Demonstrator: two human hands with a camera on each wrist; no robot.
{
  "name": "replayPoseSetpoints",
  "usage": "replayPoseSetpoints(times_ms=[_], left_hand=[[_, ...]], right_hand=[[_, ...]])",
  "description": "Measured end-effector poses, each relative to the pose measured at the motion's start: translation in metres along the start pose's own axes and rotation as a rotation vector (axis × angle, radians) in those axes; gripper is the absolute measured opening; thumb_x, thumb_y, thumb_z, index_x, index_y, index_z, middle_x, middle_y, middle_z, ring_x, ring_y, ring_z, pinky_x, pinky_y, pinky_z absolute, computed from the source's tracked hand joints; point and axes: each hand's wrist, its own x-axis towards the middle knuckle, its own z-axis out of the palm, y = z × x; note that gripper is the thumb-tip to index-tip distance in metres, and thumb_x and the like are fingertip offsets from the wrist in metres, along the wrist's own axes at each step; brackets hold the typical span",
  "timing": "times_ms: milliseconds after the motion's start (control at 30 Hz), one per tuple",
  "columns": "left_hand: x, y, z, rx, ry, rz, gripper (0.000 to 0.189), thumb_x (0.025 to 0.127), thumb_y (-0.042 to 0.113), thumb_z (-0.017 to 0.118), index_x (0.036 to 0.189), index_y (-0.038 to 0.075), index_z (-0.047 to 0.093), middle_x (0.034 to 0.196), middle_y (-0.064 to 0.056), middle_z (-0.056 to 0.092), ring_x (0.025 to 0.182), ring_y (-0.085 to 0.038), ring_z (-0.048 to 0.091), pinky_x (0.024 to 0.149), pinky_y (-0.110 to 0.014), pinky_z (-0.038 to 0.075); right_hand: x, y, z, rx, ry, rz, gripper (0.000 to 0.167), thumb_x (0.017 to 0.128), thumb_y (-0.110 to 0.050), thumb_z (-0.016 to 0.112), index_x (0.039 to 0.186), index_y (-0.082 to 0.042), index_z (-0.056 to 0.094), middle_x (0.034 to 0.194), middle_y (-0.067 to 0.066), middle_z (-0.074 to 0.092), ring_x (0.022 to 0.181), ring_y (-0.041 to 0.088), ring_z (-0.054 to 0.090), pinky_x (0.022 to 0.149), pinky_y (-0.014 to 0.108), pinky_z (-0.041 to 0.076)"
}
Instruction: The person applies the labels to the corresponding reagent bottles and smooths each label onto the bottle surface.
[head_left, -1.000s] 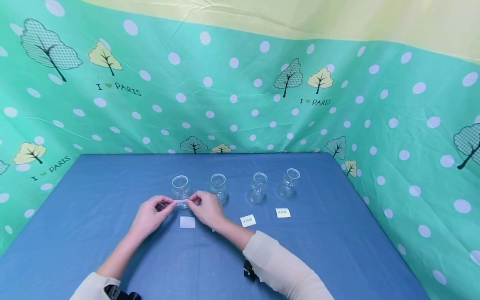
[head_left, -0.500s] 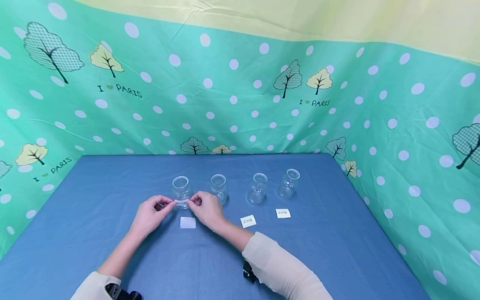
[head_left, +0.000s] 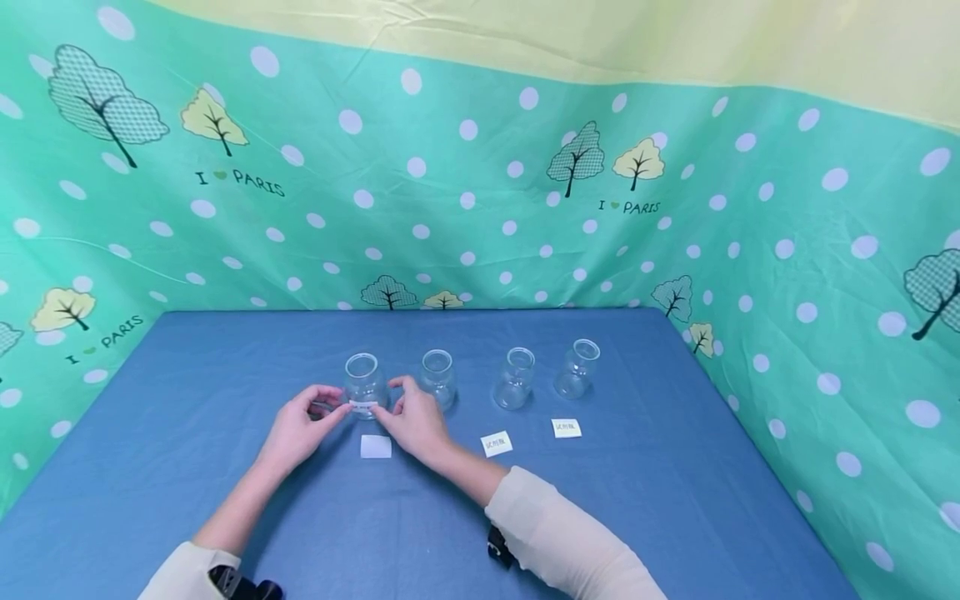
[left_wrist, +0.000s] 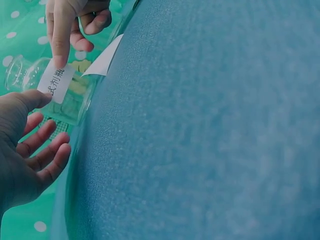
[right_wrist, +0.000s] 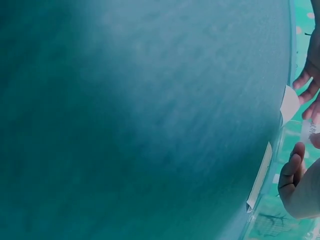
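A clear glass jar (head_left: 365, 385) stands upright at the left end of a row of jars. Across its front lies a white label (left_wrist: 56, 82) bearing handwritten characters. My left hand (head_left: 298, 427) touches the label's left end with the thumb, its other fingers apart and loosely bent beside the glass. From the right, the thumb of my right hand (head_left: 417, 423) presses the label's other end. That hand's index finger reaches along the jar's right side. In the right wrist view, the jar and label (right_wrist: 309, 131) are partly cut off by the frame edge.
More glass jars, a second (head_left: 438, 383), a third (head_left: 514, 382) and a fourth (head_left: 577, 371), stand to the right. A blank paper slip (head_left: 376, 447) lies before the first jar. Two written labels, one (head_left: 496, 443) and another (head_left: 566, 428), lie on the blue cloth (head_left: 420, 533).
Both hands have loosened their pinch on the label's ends. The fingers have spread outward beside the jar while the thumbs stay at the label, which remains against the glass.
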Motion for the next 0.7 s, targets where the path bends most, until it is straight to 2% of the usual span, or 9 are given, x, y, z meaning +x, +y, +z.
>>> replayPoseSetpoints(times_ms=[133,267,533,700], left_hand=[[0.0001,0.0003,-0.0012,-0.008,-0.046,-0.011,0.042,0.089,0.033,0.063,0.119,0.004,0.056,0.115,-0.018,0.063,0.091,-0.028,0.065,0.069,-0.024,0.05],[0.0006,0.0002,-0.0017,-0.006,-0.071,-0.011,0.046,0.09,0.035,0.062,0.125,0.005,0.054,0.121,-0.019,0.061,0.097,-0.031,0.064,0.07,-0.026,0.052],[0.0025,0.0025,-0.0021,0.006,-0.106,-0.006,0.049,0.091,0.033,0.06,0.129,0.002,0.053,0.123,-0.02,0.061,0.096,-0.032,0.065,0.066,-0.023,0.051],[0.0039,0.0021,-0.0031,0.014,-0.114,-0.014,0.05,0.091,0.035,0.06,0.129,0.003,0.054,0.122,-0.019,0.061,0.096,-0.031,0.064,0.065,-0.024,0.05]], right_hand=[[0.0003,-0.0039,-0.0002,-0.005,-0.031,0.022,0.059,0.081,-0.034,0.072,0.129,-0.009,0.05,0.064,-0.006,0.057,0.052,-0.001,0.046,0.048,0.016,0.038],[0.0019,-0.0074,0.0007,-0.015,-0.049,0.021,0.065,0.08,-0.038,0.072,0.133,-0.009,0.047,0.065,-0.007,0.057,0.053,-0.002,0.047,0.049,0.016,0.038],[0.0055,-0.0083,0.0035,-0.033,-0.034,0.037,0.061,0.08,-0.041,0.071,0.13,-0.014,0.049,0.065,-0.008,0.058,0.055,-0.001,0.048,0.05,0.016,0.038],[0.0079,-0.0052,0.0002,-0.044,-0.035,0.001,0.054,0.082,-0.039,0.07,0.127,-0.014,0.053,0.069,-0.006,0.06,0.057,-0.001,0.047,0.053,0.015,0.038]])
